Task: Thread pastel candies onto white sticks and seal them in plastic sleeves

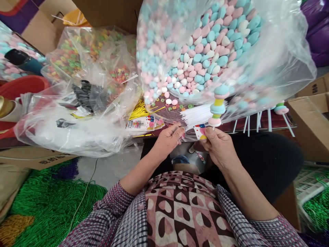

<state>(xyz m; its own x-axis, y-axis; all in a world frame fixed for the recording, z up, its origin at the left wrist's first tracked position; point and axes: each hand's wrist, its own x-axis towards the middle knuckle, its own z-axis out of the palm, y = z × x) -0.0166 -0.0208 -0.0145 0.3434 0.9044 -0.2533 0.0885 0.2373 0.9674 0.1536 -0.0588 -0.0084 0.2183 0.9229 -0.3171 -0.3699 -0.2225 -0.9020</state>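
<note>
Upright stick of stacked pastel marshmallow candies (217,105), blue, pink, yellow and white discs on a white plastic stick, pinched at its base in my right hand (219,145). Small clear printed plastic wrapper (201,131) sits just beside that base, my left hand (168,138) fingertips on its other edge.

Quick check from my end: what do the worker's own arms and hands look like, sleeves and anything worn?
Both hands, left hand and right hand, are bare: no gloves, and no rings or watch that I can make out. The forearms are uncovered. The sleeves are pushed up near the elbows, in a fine purple-and-white check. An apron with a pink, brown and cream heart pattern covers the front.
</note>
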